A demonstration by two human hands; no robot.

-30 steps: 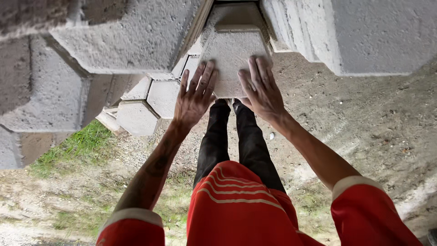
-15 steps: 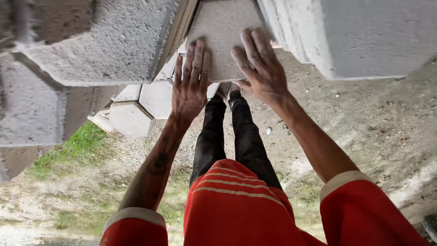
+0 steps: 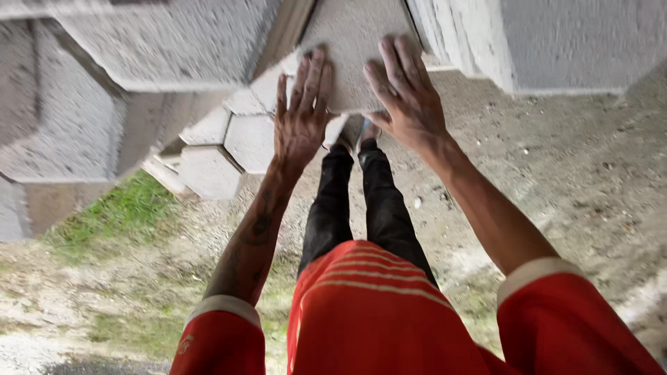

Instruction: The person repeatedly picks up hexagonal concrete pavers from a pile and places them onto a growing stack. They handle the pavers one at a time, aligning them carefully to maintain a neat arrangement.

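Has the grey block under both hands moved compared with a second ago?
Cannot tell: the grey block sits higher in view, but the stacked blocks shifted too, so the camera moved.

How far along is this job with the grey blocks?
Done: grey concrete blocks already lie side by side on the ground. In hand: both palms lie flat on a grey concrete slab, left hand and right hand, neither closed around it. Left: the slab sits between large grey concrete blocks; its final spot can't be judged.

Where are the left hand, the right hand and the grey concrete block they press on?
left hand (image 3: 300, 128): head view, back of the hand, fingers flat on the block.
right hand (image 3: 410, 104): head view, back of the hand, near the knuckles.
grey concrete block (image 3: 351, 42): head view, bare rough face between the two hands.
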